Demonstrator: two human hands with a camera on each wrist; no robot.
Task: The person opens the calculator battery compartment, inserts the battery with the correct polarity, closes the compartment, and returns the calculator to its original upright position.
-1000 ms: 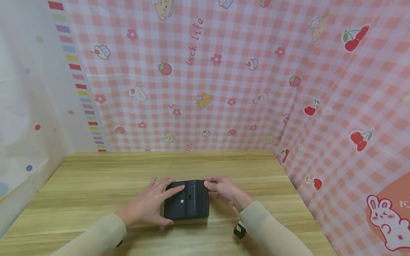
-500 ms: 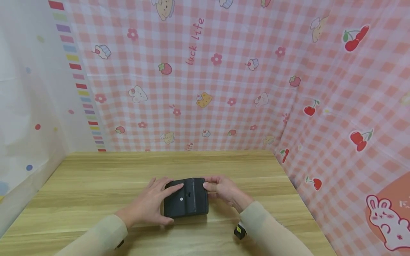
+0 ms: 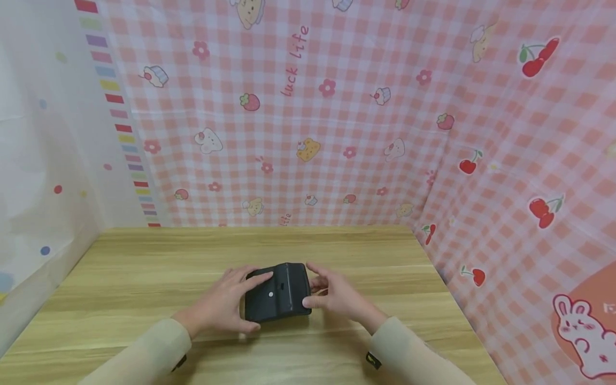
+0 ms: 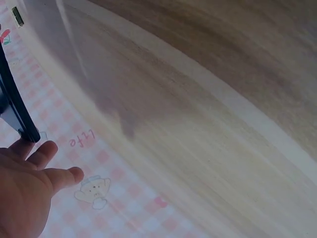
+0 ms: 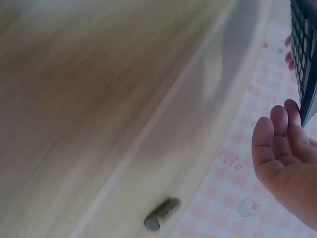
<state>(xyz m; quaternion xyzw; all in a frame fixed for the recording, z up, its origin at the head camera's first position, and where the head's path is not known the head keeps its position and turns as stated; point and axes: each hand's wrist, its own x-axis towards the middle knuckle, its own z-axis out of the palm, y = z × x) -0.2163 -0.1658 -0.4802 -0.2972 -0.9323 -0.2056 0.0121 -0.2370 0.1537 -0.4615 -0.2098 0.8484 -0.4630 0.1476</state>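
A black folding keyboard (image 3: 278, 294), its smooth back with a white dot turned up, is held above the table between the hands. It bends slightly at its folds. My left hand (image 3: 222, 301) grips its left side, the index finger lying across the back and the thumb at the near edge. Beside the right edge is my right hand (image 3: 339, 297), fingers loosely spread and thumb touching the lower right side. The keyboard's keys (image 5: 302, 47) face down, seen in the right wrist view. In the left wrist view only a dark edge of the keyboard (image 4: 17, 106) shows.
A small cylinder like a battery (image 5: 162, 214) lies on the wooden table (image 3: 192, 251). Pink checked cloth (image 3: 289, 133) stands behind and to the right of the table, with white dotted cloth (image 3: 43, 160) at the left.
The keyboard has risen slightly and tilted. My right hand has let go of the far right corner; its thumb has slid nearer along the right side and its fingers have spread.
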